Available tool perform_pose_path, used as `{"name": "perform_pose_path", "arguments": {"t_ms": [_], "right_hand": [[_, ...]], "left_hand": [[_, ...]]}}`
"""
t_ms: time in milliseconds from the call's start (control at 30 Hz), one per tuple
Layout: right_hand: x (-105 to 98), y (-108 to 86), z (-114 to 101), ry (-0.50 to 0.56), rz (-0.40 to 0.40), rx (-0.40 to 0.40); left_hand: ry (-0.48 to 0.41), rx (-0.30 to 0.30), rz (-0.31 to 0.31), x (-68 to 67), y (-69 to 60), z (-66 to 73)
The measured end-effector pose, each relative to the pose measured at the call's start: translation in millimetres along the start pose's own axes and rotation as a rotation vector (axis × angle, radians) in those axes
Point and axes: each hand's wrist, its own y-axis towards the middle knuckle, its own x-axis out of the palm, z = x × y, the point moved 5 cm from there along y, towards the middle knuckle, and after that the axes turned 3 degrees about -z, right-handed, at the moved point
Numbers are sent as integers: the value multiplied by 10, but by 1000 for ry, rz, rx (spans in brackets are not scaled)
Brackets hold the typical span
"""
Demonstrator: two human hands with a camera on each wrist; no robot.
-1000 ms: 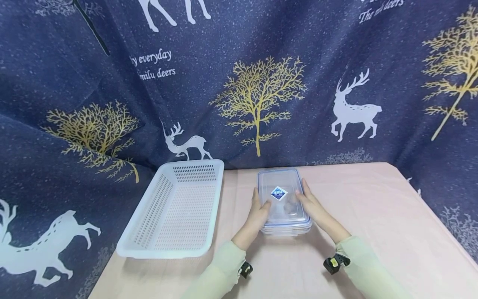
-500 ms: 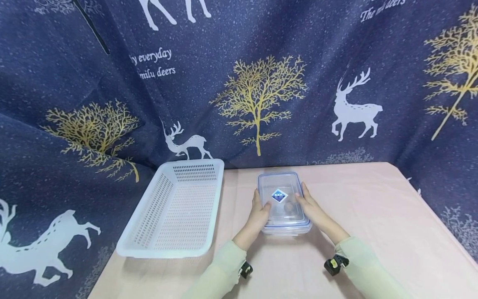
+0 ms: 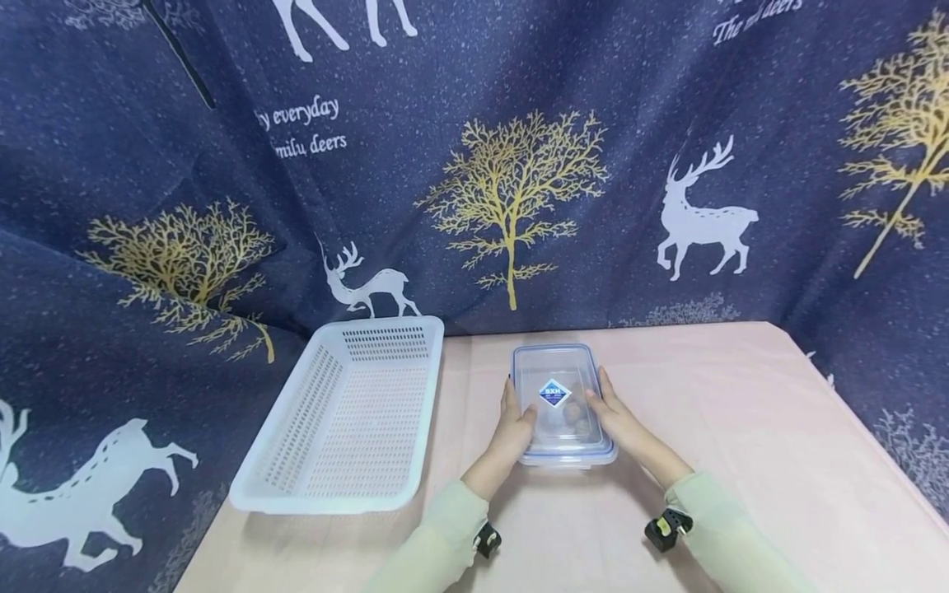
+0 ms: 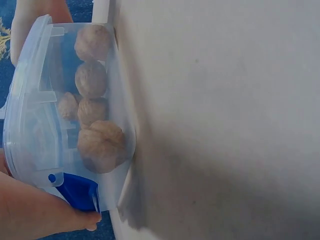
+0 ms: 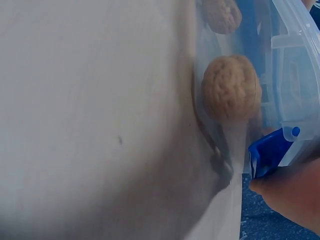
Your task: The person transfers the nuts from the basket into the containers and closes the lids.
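Observation:
A clear plastic food container (image 3: 552,362) with a blue-edged lid and a diamond-shaped label sits between both hands in the head view. My left hand (image 3: 511,428) grips its left side, thumb on the lid and fingers down the side. From the right, my right hand (image 3: 619,416) holds it the same way. Several walnuts (image 4: 102,145) show through the wall in the left wrist view, and a large walnut (image 5: 231,89) in the right wrist view. A blue latch (image 4: 77,191) lies by the left fingers; another blue latch (image 5: 271,152) is at the right fingers.
A white perforated plastic basket (image 3: 371,436) stands to the left on the pale pink tablecloth (image 3: 712,379). Behind the table hangs a dark blue curtain (image 3: 400,189) printed with deer and trees. A black wrist camera (image 3: 667,529) is strapped on the right sleeve.
The container's far end has come down, and its near side looks shallower in the head view. Walnuts show more clearly through the lid. Both hands keep their hold and shift only slightly.

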Motion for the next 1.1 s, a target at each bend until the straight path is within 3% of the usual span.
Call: {"name": "perform_pose_path", "arguments": {"t_ms": [167,267,400,567,700,900,1100], "right_hand": [[5,-4,-8,-4,-8,-11],[9,-24,11,-1,-4,11],[20,-92,61,0,17,65],[34,-162,93,-16,52,101],[26,-191,81,-33,91,118],[-34,-232,47,-22,171,89],[-140,-244,84,-1,260,81]], "left_hand": [[-31,-24,-1,-24,6,-24],[-42,-37,28,-60,11,-28],[-76,-96,79,-116,11,-71],[-181,-188,121,-171,3,-140],[-226,-211,137,-187,-11,-147],[-226,-173,215,-215,-13,-167],[-115,-39,297,-247,-25,-110]]}}
